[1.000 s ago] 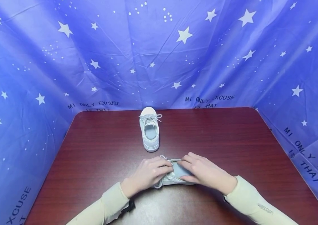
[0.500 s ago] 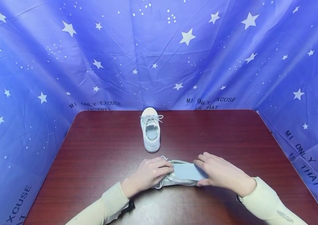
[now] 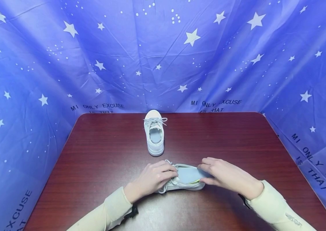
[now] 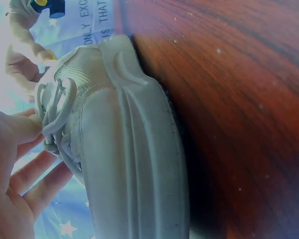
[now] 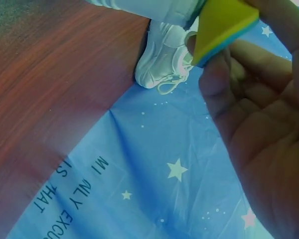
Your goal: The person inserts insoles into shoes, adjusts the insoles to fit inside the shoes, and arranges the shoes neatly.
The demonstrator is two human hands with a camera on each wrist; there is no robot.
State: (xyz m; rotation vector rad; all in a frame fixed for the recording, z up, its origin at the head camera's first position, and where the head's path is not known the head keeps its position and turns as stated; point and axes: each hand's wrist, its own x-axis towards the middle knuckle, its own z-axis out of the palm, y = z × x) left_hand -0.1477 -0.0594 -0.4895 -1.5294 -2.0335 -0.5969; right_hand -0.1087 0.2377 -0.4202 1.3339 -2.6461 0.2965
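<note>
A light-coloured lace-up sneaker (image 3: 184, 186) lies crosswise near the front of the table, toe to the left. My left hand (image 3: 155, 175) grips it at the laces and tongue; in the left wrist view the thumb and fingers of that hand (image 4: 20, 154) close about the laces (image 4: 57, 109). A grey-blue insole (image 3: 190, 175) sits partly in the shoe opening, its heel end raised. My right hand (image 3: 223, 175) pinches that end. From the right wrist, the insole's underside (image 5: 222, 27) shows yellow between the thumb and fingers. The insole's front is hidden inside the sneaker.
A second white sneaker (image 3: 155, 149), laces tied, stands upright farther back with its toe toward the rear edge. The dark red wooden table (image 3: 93, 154) meets a blue star-printed curtain (image 3: 163, 48) behind and at both sides.
My right hand has drawn the insole's heel end rightward out of the shoe, then shifted slightly back left; a yellow edge now shows. The left hand keeps its grip.
</note>
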